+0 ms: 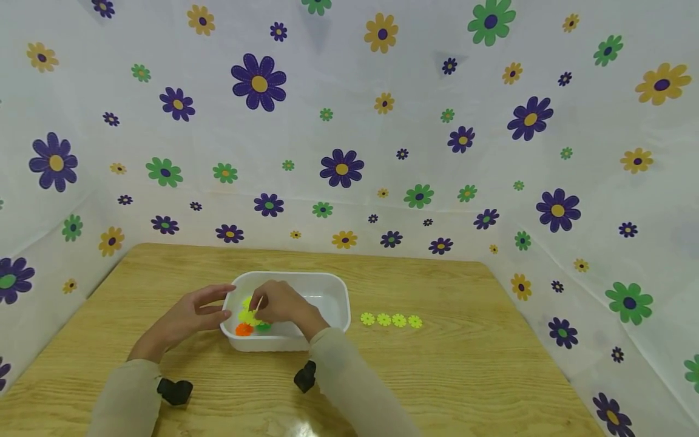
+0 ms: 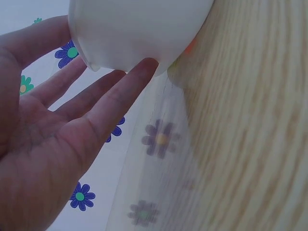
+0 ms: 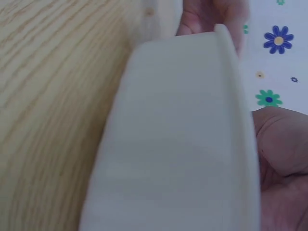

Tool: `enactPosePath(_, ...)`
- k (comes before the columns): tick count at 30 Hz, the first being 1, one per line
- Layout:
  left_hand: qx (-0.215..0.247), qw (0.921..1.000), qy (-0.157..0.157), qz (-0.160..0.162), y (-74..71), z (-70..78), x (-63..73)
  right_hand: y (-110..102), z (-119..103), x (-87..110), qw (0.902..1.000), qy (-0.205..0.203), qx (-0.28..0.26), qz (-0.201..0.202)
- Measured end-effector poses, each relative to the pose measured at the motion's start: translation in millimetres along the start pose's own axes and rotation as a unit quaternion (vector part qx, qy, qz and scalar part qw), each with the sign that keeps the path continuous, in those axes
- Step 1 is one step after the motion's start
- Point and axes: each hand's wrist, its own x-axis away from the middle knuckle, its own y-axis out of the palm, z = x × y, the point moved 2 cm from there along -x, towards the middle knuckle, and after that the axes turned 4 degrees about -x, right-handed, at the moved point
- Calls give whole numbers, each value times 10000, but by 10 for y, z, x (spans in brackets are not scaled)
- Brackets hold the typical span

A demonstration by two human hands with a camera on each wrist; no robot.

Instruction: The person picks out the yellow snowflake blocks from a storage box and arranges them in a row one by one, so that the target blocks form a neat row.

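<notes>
A white plastic basin [image 1: 333,291] stands on the table with yellow flower-shaped pieces [image 1: 247,317], an orange one [image 1: 244,329] and a green one [image 1: 264,327] at its left end. My left hand [image 1: 188,315] touches the basin's left end with its fingers fairly straight; the left wrist view shows fingertips against the outer wall [image 2: 130,29]. Inside the basin is my right hand [image 1: 281,301], fingers bent down at the yellow pieces. Whether it pinches one is hidden. In the right wrist view the basin's side wall [image 3: 168,130] covers its fingertips.
To the right of the basin, several yellow-green flower pieces [image 1: 384,320] lie in a row on the wooden table [image 1: 464,364]. White sheeting [image 1: 349,133] printed with flowers hangs behind the table and along both sides.
</notes>
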Motion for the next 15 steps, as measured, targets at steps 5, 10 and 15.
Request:
enactPosePath(5, -21, 9999, -98, 20, 6, 4, 4, -157, -12, 134, 9987, -22, -499, -50)
enactPosePath(10, -88, 9998, -182, 29, 4, 3, 0, -289, 9, 253, 9977, -230, -633, 25)
enactPosePath(15, -99, 9998, -172, 32, 13, 4, -6, -384, 53, 372, 9949, -565, -812, 175)
